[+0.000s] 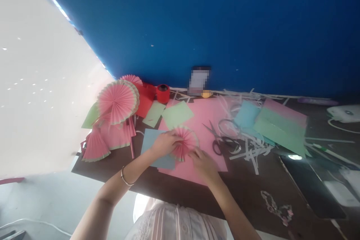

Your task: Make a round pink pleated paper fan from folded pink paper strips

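A round pleated paper fan (188,140), pink with a pale green rim, lies fanned out over pink paper sheets (202,120). My left hand (168,143) has its fingers closed on the fan's left and upper side. At its lower right, my right hand (203,160) pinches the edge of the same fan. Under my left hand lies a blue-grey paper sheet (152,140), and a light green sheet (178,113) rests just behind the fan. Scissors with dark handles (218,140) lie open to the right.
Finished-looking pleated fans (116,101) are piled at the left, near a red tape roll (163,93). White paper strips (250,150) and green paper (281,129) lie on the right. A large dark phone (312,187) and a bead chain (277,208) sit at the right front.
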{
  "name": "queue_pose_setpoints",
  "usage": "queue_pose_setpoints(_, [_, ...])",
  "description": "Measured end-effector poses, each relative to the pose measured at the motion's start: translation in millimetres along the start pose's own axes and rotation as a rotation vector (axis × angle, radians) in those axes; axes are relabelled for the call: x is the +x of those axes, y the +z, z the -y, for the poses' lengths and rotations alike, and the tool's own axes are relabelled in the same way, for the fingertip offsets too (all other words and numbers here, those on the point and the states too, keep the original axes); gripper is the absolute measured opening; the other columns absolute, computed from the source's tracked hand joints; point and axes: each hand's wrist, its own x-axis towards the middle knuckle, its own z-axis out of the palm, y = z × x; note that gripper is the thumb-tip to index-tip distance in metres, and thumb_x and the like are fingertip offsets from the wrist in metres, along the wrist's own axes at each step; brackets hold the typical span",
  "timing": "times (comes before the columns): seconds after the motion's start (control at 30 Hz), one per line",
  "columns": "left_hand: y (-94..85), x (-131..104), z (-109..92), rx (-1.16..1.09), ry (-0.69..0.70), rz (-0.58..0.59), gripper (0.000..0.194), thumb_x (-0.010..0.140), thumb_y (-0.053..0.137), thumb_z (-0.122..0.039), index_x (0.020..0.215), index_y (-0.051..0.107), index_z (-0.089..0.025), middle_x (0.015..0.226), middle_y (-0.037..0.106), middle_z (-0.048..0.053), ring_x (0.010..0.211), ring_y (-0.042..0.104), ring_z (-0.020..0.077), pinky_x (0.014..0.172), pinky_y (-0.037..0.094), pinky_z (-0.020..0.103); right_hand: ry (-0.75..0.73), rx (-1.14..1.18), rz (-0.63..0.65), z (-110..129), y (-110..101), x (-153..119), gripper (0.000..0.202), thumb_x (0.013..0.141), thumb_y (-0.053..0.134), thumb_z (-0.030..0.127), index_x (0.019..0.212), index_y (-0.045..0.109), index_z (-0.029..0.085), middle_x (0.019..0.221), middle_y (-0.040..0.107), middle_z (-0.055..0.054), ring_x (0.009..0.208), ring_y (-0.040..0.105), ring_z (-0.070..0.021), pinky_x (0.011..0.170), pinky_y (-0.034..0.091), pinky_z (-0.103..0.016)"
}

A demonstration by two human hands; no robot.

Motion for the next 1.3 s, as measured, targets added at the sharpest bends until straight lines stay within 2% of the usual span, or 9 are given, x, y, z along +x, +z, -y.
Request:
queue_pose_setpoints(0.13, [-0.6, -0.1, -0.9, 0.001, -0.008, -0.002, 0.028, 0.086, 0.05, -0.024, 0.108, 0.066, -0.031, 0.099, 0.06, 0.002, 0.08, 0.059, 0.0143, 0.068, 0.047, 0.023, 0.147, 0.093, 0.005, 14.7, -6.3, 5.0, 0.012, 0.081, 0.049, 0.022, 0.08, 0.06, 0.018, 0.083, 0.061, -0.004, 0.067, 0.052, -0.0149, 0.065, 0.037, -0.027])
queue_pose_setpoints(0.23, [-1.7, -1.1, -2.0, 0.007, -0.008, -0.008, 0.027, 0.087, 0.048, -0.024, 0.107, 0.066, -0.031, 0.098, 0.06, 0.002, 0.08, 0.059, 0.0138, 0.067, 0.046, 0.022, 0.211, 0.04, 0.023, 26.0, -12.3, 9.5, 0.016, 0.08, 0.051, 0.031, 0.079, 0.059, 0.017, 0.077, 0.058, -0.004, 0.067, 0.051, -0.0157, 0.062, 0.033, -0.028])
queue_pose_setpoints(0.5, [-3.5, -2.3, -8.8, -0.001, -0.039, 0.003, 0.028, 0.09, 0.044, -0.027, 0.106, 0.066, -0.028, 0.101, 0.06, 0.004, 0.081, 0.059, 0.0156, 0.069, 0.048, 0.025, 0.278, -0.144, 0.049, 45.6, -8.9, 11.9, 0.012, 0.081, 0.05, 0.025, 0.083, 0.06, 0.018, 0.085, 0.056, -0.01, 0.067, 0.048, -0.0192, 0.062, 0.03, -0.032])
queue_pose_setpoints(0.67, [-1.0, -3.1, -8.6, 0.014, -0.053, -0.012, 0.028, 0.091, 0.043, -0.027, 0.106, 0.066, -0.028, 0.104, 0.059, 0.005, 0.084, 0.059, 0.0165, 0.069, 0.047, 0.025, 0.287, -0.161, 0.06, 45.5, -4.2, 11.2, 0.011, 0.082, 0.048, 0.016, 0.074, 0.056, 0.018, 0.084, 0.057, -0.01, 0.066, 0.049, -0.0194, 0.062, 0.03, -0.033])
queue_pose_setpoints(0.9, [0.5, -4.3, -6.9, 0.037, -0.062, -0.004, 0.028, 0.09, 0.044, -0.028, 0.109, 0.064, -0.029, 0.102, 0.059, 0.004, 0.084, 0.059, 0.017, 0.067, 0.047, 0.025, 0.339, -0.106, 0.061, 44.6, -2.0, 10.2, 0.015, 0.085, 0.047, 0.023, 0.073, 0.054, 0.018, 0.09, 0.058, -0.012, 0.073, 0.052, -0.0208, 0.066, 0.033, -0.033])
queue_pose_setpoints(1.03, [-0.4, -5.8, -5.3, 0.035, -0.041, -0.015, 0.028, 0.09, 0.044, -0.026, 0.109, 0.064, -0.029, 0.103, 0.058, 0.004, 0.084, 0.059, 0.0171, 0.067, 0.046, 0.025, 0.289, -0.117, 0.05, 39.0, -1.2, 7.8, 0.015, 0.086, 0.044, 0.016, 0.075, 0.054, 0.017, 0.089, 0.059, -0.01, 0.075, 0.052, -0.0198, 0.067, 0.033, -0.032])
queue_pose_setpoints(1.13, [1.5, -6.8, -2.8, 0.025, -0.025, -0.018, 0.027, 0.089, 0.045, -0.027, 0.109, 0.064, -0.028, 0.104, 0.057, 0.005, 0.083, 0.058, 0.0169, 0.066, 0.046, 0.024, 0.2, -0.198, 0.037, 27.3, -2.2, 7.3, 0.014, 0.084, 0.044, 0.009, 0.079, 0.056, 0.016, 0.078, 0.058, -0.009, 0.07, 0.051, -0.0203, 0.065, 0.032, -0.032])
queue_pose_setpoints(1.3, [8.2, -7.7, 1.2, 0.032, -0.027, -0.017, 0.027, 0.087, 0.049, -0.03, 0.11, 0.063, -0.028, 0.104, 0.058, 0.005, 0.079, 0.058, 0.0171, 0.064, 0.045, 0.026, 0.043, -0.215, -0.026, 4.6, -3.0, 8.7, 0.026, 0.08, 0.039, -0.001, 0.072, 0.056, 0.016, 0.065, 0.054, -0.006, 0.059, 0.047, -0.0185, 0.061, 0.031, -0.031])
